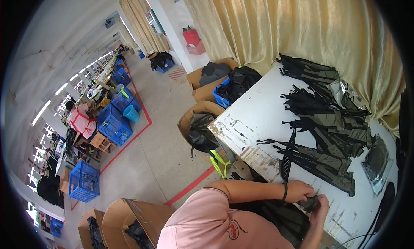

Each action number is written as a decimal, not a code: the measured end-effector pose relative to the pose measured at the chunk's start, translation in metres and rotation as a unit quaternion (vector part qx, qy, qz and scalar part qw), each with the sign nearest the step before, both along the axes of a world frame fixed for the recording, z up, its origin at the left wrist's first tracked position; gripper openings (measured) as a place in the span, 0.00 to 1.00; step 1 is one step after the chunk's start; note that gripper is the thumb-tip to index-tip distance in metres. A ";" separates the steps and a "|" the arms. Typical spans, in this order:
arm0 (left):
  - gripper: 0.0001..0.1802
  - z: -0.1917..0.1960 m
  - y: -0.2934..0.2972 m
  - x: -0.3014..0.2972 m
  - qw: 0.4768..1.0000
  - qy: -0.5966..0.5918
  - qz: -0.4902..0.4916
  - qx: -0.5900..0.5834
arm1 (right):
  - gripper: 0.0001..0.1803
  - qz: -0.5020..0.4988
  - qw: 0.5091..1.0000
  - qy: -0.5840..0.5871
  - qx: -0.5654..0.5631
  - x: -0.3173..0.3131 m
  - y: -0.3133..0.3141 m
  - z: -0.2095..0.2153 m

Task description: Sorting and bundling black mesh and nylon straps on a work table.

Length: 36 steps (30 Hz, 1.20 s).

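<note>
White counter (pixel 258 119) carries stacked black and olive strap pieces (pixel 327 119), then a clear bag (pixel 377 162). At its near edge, left hand (pixel 300 190) and right hand (pixel 320 208) together grasp a small dark fabric piece (pixel 311 201).

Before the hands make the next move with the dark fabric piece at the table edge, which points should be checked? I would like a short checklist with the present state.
1. Both hands on the dark fabric piece: left hand and right hand touch it: ok.
2. Firm grip: cannot tell.
3. Piece supported by the white table: at its edge: ok.
4. Pile of strapped pieces apart from the hands: ok.
5. Bare table surface beside the hands: ok.
</note>
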State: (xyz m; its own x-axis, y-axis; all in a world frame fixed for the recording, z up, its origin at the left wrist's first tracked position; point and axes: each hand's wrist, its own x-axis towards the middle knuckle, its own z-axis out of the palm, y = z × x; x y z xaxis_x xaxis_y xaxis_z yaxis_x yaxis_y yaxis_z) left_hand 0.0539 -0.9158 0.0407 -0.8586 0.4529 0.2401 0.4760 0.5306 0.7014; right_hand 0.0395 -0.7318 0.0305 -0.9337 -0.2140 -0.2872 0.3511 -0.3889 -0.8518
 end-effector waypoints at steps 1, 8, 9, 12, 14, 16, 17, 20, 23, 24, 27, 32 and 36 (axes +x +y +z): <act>0.08 0.007 0.004 0.004 0.999 -0.043 -0.001 0.013 | 0.10 0.015 1.000 0.003 -0.007 0.005 -0.002 -0.003; 0.07 0.001 0.015 0.001 0.971 -0.142 -0.014 0.190 | 0.08 0.112 0.992 0.027 -0.043 0.014 0.020 0.006; 0.07 0.001 0.014 -0.001 0.960 -0.179 -0.015 0.216 | 0.07 0.115 0.991 0.047 -0.058 0.013 0.026 0.002; 0.06 -0.007 0.012 -0.008 0.896 -0.238 -0.031 0.374 | 0.20 0.209 0.976 -0.001 -0.066 0.012 0.036 -0.012; 0.08 0.004 -0.001 -0.010 0.937 -0.156 0.000 0.314 | 0.24 0.277 0.954 0.011 -0.115 0.014 0.018 0.009; 0.08 0.014 -0.016 -0.015 0.973 -0.088 0.010 0.215 | 0.26 0.252 0.954 0.048 -0.156 0.011 0.002 0.017; 0.08 0.019 -0.018 -0.016 0.976 -0.077 0.025 0.204 | 0.24 0.222 0.962 0.025 -0.158 0.012 -0.004 0.030; 0.09 0.020 -0.023 -0.029 0.980 -0.028 -0.013 0.198 | 0.05 0.150 0.974 -0.009 -0.171 0.007 -0.002 0.012; 0.08 0.027 -0.010 -0.027 0.951 -0.158 -0.028 0.265 | 0.02 0.083 0.981 0.120 0.127 0.003 0.005 -0.002; 0.09 0.037 -0.004 -0.024 0.959 -0.214 -0.041 0.184 | 0.02 0.012 0.931 0.246 0.269 0.003 0.006 -0.005; 0.12 0.022 -0.004 -0.028 0.968 -0.230 -0.031 0.091 | 0.02 -0.054 0.888 0.293 0.351 0.004 0.011 0.005; 0.15 0.021 -0.007 -0.033 0.955 -0.290 0.017 0.058 | 0.10 -0.030 0.938 0.231 0.256 -0.009 0.032 0.019; 0.16 0.029 0.000 -0.033 0.940 -0.332 -0.005 0.074 | 0.06 0.139 0.916 0.237 0.293 0.000 0.019 0.031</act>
